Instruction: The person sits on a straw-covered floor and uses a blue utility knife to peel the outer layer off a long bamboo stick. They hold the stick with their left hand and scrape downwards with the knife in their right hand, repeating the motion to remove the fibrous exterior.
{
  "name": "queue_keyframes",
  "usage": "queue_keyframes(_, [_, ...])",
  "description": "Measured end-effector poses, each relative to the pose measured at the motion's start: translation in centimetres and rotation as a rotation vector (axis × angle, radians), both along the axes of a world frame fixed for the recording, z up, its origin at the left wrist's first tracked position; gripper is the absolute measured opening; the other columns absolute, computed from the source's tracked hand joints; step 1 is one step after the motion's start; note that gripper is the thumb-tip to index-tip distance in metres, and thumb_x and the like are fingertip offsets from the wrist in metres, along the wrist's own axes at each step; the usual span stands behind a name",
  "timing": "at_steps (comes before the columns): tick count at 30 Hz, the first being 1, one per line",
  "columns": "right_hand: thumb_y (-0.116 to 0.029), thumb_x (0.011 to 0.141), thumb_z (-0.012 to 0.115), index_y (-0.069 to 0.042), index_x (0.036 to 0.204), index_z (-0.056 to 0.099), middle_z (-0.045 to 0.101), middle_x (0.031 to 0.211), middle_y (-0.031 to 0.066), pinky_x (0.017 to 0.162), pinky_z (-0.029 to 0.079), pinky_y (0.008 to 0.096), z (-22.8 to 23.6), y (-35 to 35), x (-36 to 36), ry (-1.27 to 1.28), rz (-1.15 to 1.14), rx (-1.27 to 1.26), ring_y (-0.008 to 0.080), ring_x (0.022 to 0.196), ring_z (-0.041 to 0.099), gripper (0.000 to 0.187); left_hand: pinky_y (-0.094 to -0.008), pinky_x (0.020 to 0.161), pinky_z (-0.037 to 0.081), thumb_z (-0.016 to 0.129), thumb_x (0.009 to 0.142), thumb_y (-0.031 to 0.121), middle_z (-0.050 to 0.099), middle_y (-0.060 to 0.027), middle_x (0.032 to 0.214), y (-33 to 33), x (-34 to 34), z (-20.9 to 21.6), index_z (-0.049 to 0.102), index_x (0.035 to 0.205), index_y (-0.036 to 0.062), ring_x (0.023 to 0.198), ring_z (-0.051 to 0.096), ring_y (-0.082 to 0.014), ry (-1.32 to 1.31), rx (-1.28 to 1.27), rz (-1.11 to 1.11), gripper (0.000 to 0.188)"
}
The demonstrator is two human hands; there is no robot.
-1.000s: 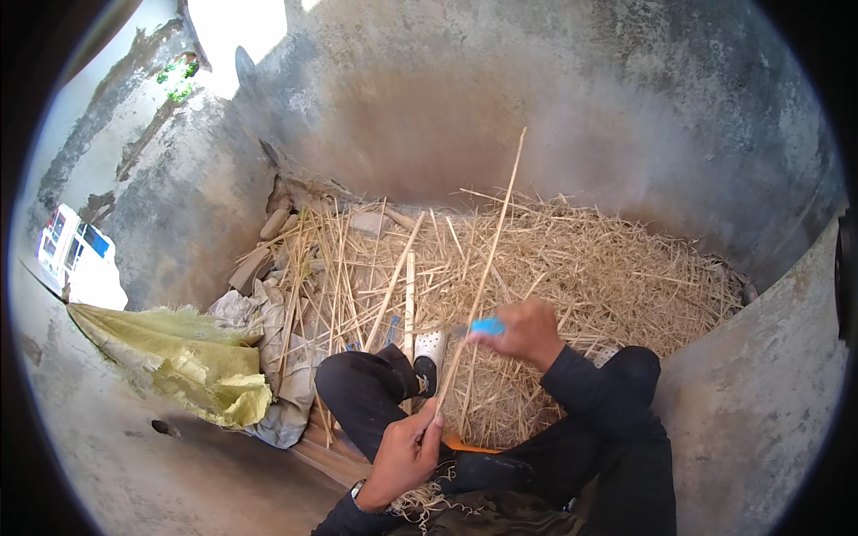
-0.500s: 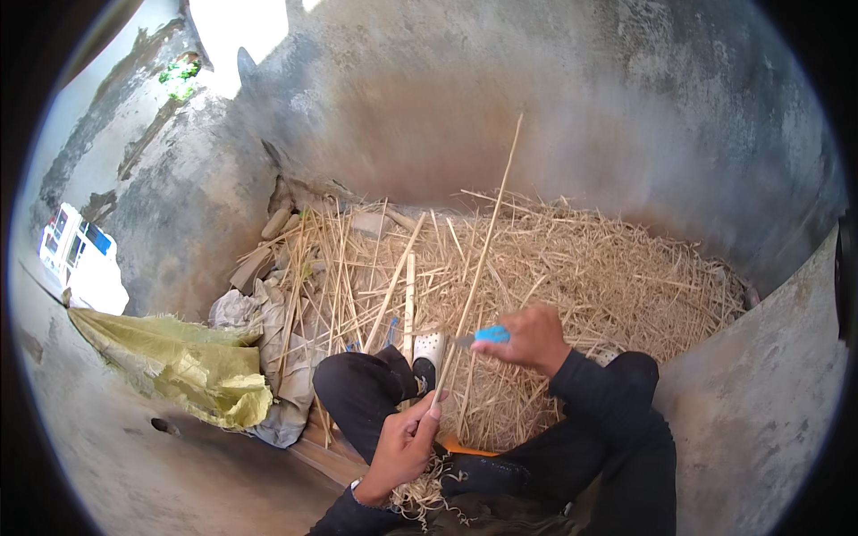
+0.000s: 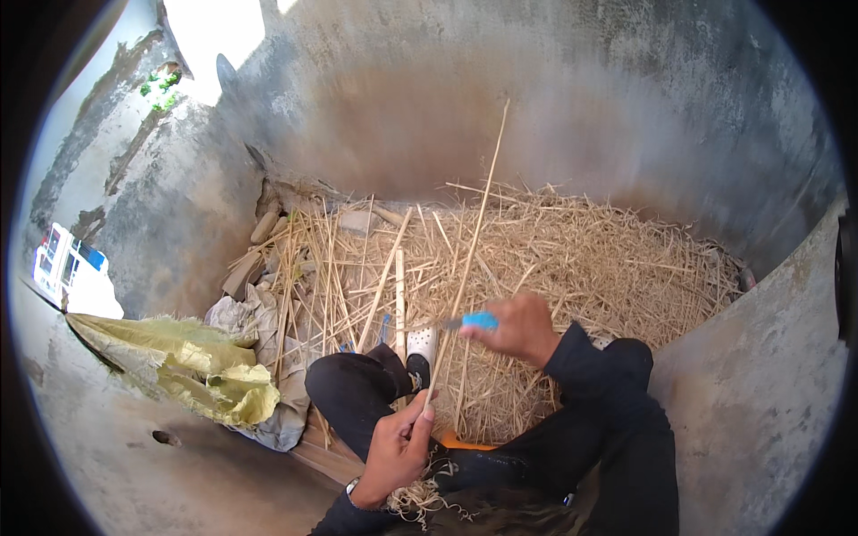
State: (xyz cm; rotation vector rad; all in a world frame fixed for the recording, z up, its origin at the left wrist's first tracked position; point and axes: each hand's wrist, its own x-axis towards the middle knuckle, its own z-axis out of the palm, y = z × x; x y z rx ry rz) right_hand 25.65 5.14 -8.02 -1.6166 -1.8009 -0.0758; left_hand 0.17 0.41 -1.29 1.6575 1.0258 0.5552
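Observation:
My left hand (image 3: 399,449) is closed around the lower end of a long, thin strip of split bamboo or cane (image 3: 478,223), which slants up and away toward the back wall. A knife with a light blue handle (image 3: 480,320) is gripped in my right hand (image 3: 521,330). Its short blade points left and lies against or just over the strip; I cannot tell whether it touches. Curled shavings (image 3: 422,500) lie on my lap beside the left wrist. Under my legs shows a piece of something orange (image 3: 465,442).
A heap of straw-like shavings (image 3: 608,259) covers the floor ahead and right. Several loose strips (image 3: 380,277) lie to the left. A torn yellow-green woven sack (image 3: 179,357) hangs at the left near a grey cloth (image 3: 286,420). A concrete wall (image 3: 429,107) rises close behind the heap.
The strip, both hands and the knife sit slightly further left in the picture, as does the whole scene. Both hands keep their hold.

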Motion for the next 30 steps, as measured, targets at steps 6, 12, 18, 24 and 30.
queue_keyframes(6, [-0.078,0.083,0.042,-0.013,0.050,0.060,0.047,0.038,0.0044,0.035,0.037,0.0350,-0.8,3.8,4.9,0.016,-0.268,0.012,0.0187,0.034,0.050,0.075,-0.0201,0.057,0.031,0.050,0.100,0.014,0.040,0.0049,0.067,-1.4,-0.8,0.2,0.057,0.122,-0.0062,0.063,0.035,-0.0032,0.038,-0.007,-0.017,0.031])
queue_keyframes(12, [-0.077,0.085,0.038,-0.014,0.050,0.057,0.044,0.040,0.0026,0.036,0.036,0.0339,-0.7,0.7,1.8,-0.063,-0.066,0.032,0.0183,0.034,0.046,0.075,-0.0218,0.054,0.032,0.049,0.099,0.011,0.041,0.0020,0.065,-0.2,-0.9,-0.7,0.056,0.122,-0.0059,0.060,0.036,-0.0040,0.018,0.111,-0.093,0.030])
queue_keyframes(18, [-0.080,0.084,0.035,-0.013,0.048,0.055,0.041,0.037,0.0006,0.035,0.034,0.0323,-1.5,2.2,3.6,0.027,-0.135,-0.026,0.0155,0.032,0.043,0.079,-0.0256,0.049,0.036,0.052,0.095,0.006,0.046,-0.0059,0.061,-0.6,-2.2,0.0,0.055,0.121,-0.0081,0.056,0.040,-0.0061,0.070,0.123,-0.101,0.030])
queue_keyframes(24, [-0.082,0.083,0.033,-0.014,0.048,0.055,0.039,0.038,-0.0021,0.035,0.031,0.0311,-1.2,3.9,7.1,0.043,-0.276,-0.023,0.0134,0.032,0.040,0.079,-0.0257,0.049,0.037,0.054,0.093,0.003,0.047,-0.0071,0.061,-1.6,-3.4,-0.4,0.056,0.119,-0.0100,0.055,0.043,-0.0070,0.068,0.127,-0.130,0.029])
queue_keyframes(30, [-0.080,0.085,0.032,-0.015,0.049,0.054,0.035,0.038,-0.0032,0.035,0.028,0.0302,-1.4,1.5,4.3,-0.066,-0.123,0.039,0.0142,0.033,0.038,0.077,-0.0264,0.050,0.040,0.055,0.092,0.003,0.052,-0.0098,0.062,-1.4,-3.7,-0.8,0.056,0.118,-0.0099,0.054,0.046,-0.0090,0.063,0.228,-0.152,0.029])
